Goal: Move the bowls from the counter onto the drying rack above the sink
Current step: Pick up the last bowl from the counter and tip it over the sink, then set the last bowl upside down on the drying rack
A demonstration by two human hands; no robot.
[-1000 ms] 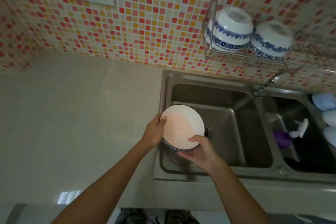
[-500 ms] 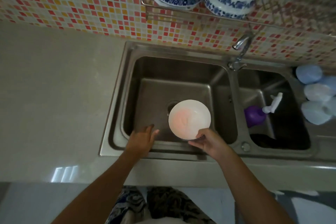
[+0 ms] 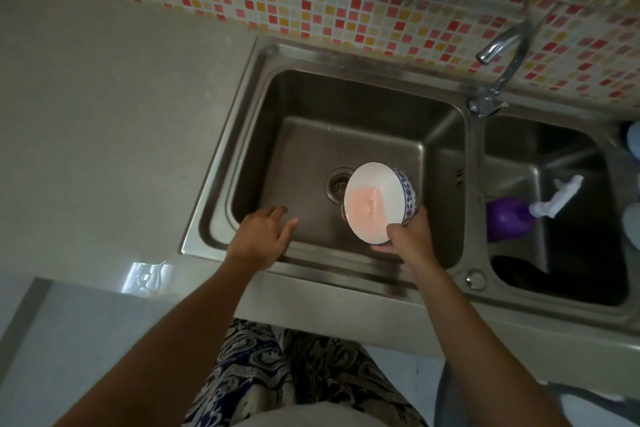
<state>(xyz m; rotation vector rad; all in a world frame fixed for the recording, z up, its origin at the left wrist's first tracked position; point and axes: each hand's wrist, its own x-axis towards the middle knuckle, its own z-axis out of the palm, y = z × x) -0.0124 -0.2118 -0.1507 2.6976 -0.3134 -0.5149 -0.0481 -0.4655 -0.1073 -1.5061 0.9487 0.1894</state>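
Right hand [image 3: 410, 239] fingers grip the tilted bowl [image 3: 379, 206] (no readable markings); left hand [image 3: 259, 239] fingers spread.

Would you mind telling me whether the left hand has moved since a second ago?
Yes: the left hand has let go of the bowl and now hovers by the sink's front edge.
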